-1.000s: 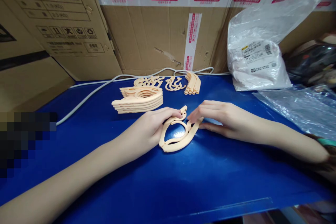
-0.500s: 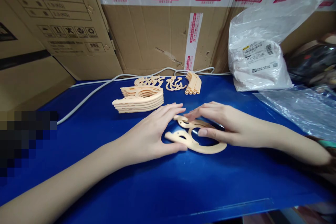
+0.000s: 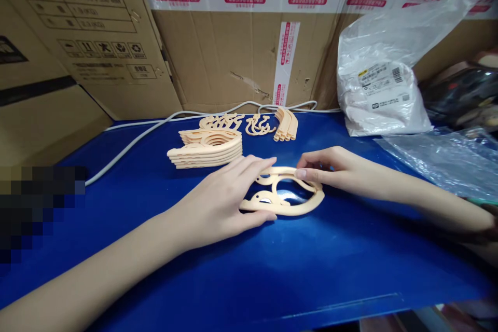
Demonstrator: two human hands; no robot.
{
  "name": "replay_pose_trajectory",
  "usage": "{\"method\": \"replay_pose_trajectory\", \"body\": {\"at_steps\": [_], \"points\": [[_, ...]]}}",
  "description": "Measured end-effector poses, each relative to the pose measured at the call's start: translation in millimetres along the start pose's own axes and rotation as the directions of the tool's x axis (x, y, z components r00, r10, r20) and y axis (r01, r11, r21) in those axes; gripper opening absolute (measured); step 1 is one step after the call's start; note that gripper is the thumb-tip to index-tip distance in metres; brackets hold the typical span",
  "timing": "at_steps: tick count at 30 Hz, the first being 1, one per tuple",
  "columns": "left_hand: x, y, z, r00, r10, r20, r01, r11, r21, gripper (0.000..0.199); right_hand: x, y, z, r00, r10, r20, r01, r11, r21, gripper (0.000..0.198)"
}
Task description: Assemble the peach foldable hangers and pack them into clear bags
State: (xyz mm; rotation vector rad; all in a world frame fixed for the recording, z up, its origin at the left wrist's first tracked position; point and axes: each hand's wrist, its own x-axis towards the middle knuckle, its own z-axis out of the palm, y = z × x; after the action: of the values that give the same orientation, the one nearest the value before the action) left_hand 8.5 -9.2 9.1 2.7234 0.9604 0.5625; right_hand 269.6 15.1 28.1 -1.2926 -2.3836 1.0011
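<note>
Head view: part-open hands (image 3: 221, 199) (image 3: 338, 171) hold beige frame (image 3: 298, 210).

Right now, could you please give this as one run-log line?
left hand: around cream frame, left end | right hand: on its far-right edge | beyond left: stacked pieces

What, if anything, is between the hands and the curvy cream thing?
Nothing visible. The right hand pinches the curvy cream thing; the left hand cups its other end. The stacked cream pieces lie farther back.
</note>
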Motion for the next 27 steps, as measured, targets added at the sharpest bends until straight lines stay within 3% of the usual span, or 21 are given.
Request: {"method": "replay_pose_trajectory", "body": {"at_steps": [3, 7, 16, 27], "points": [[-0.3, -1.1, -3.5, 0.994, 0.034, -0.107, -0.025, 0.997, 0.079, 0.060, 2.4, -0.7, 1.0, 0.997, 0.068, 0.029, -0.073, 0.969, 0.237, 0.042], [-1.5, -1.9, -6.6, 0.989, 0.057, -0.139, -0.041, 0.992, 0.116, 0.061, 2.3, -5.5, 2.3, 0.990, 0.139, -0.026, -0.120, 0.920, 0.373, 0.042], [0.6, -1.6, -8.8, 0.993, 0.040, -0.110, -0.030, 0.995, 0.094, 0.063, 1.6, -2.2, 5.0, 0.993, 0.116, 0.002, -0.103, 0.875, 0.472, 0.037], [-1.6, 0.6, -9.5, 0.994, 0.042, -0.105, -0.031, 0.994, 0.105, 0.059, 1.7, -4.3, 8.1, 0.995, 0.102, -0.006, -0.087, 0.874, 0.477, 0.037]]}}
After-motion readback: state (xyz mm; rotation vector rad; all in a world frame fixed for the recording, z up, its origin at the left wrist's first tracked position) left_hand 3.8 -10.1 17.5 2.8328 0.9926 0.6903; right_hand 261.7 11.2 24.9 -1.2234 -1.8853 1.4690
